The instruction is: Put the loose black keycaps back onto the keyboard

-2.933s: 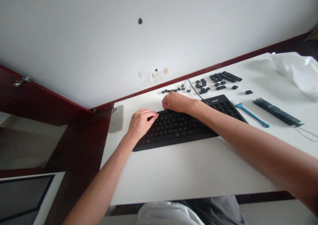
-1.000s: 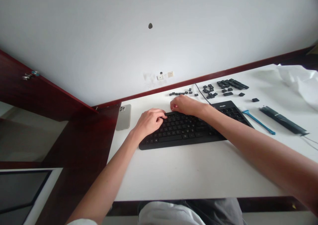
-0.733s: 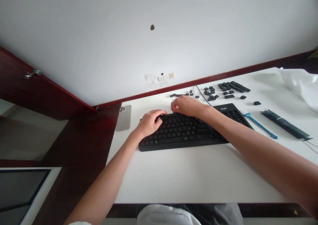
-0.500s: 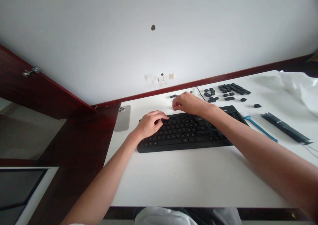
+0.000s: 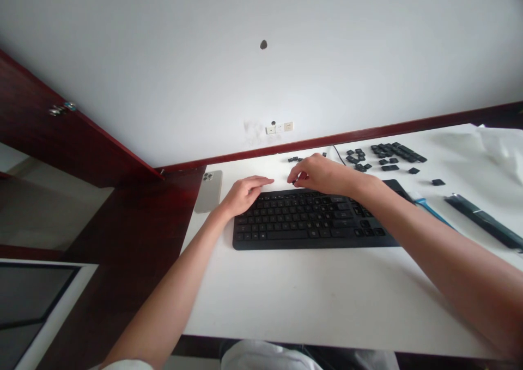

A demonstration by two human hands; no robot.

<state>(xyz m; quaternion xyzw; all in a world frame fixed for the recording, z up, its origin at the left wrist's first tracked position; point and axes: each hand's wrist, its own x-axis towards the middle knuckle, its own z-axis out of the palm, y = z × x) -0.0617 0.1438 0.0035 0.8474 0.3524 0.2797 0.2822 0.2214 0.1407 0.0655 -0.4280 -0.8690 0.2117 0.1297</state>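
Observation:
A black keyboard [image 5: 286, 235] lies on the white table, with some key spots toward its right part bare of caps. My left hand [image 5: 244, 194] rests at its upper left corner, fingers stretched out flat past the back edge and holding nothing. Just behind the keyboard's top edge, my right hand [image 5: 316, 174] pinches a small black keycap [image 5: 294, 182] between thumb and fingertips. My right forearm hides part of the keyboard's right side. A few loose keycaps [image 5: 295, 159] lie beyond the right hand.
More loose keycaps [image 5: 390, 168] are spread at the back right. A blue brush-like tool [image 5: 435, 213] and a long dark strip [image 5: 482, 217] lie right of the keyboard. A phone [image 5: 208, 191] sits at the left table edge. A crumpled white sheet [image 5: 500, 146] covers the far right.
The view has shifted a little. My left hand's fingers have straightened and moved to the keyboard's back edge. A dark keycap now shows in my right hand's pinch, close to the back edge.

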